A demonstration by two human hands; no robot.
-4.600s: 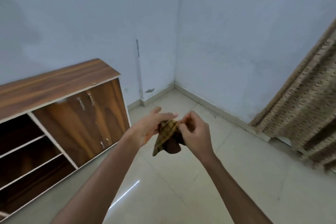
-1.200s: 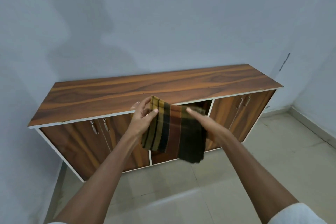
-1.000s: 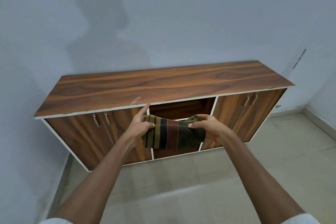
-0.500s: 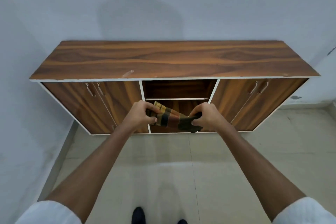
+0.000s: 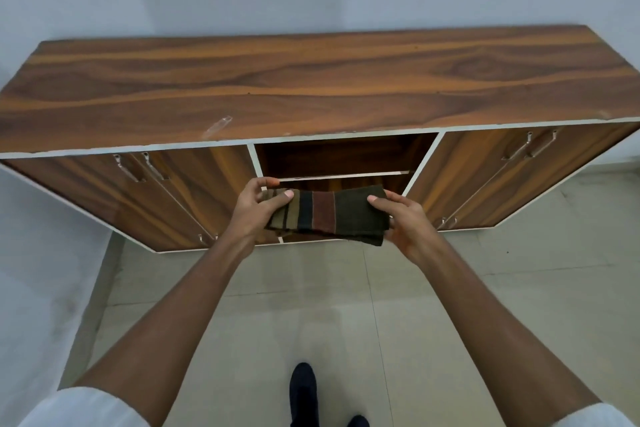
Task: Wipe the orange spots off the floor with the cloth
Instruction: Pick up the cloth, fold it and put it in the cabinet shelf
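A folded cloth [image 5: 329, 215] with dark, olive and reddish stripes is held flat between both hands in front of the cabinet's open middle section. My left hand [image 5: 254, 210] pinches its left end, thumb on top. My right hand [image 5: 403, 220] grips its right end from beneath and the side. The beige tiled floor [image 5: 311, 291] lies below; I see no orange spots on the part of it in view.
A long wooden cabinet [image 5: 311, 87] stands against the pale wall, with closed doors left [image 5: 145, 198] and right [image 5: 512, 180] and open shelves [image 5: 343, 175] in the middle. A dark-shoed foot [image 5: 303, 388] is on the floor below my arms.
The view has come closer to the cabinet and tilted down. The cloth, bunched half a second ago, is now spread flatter between my hands.
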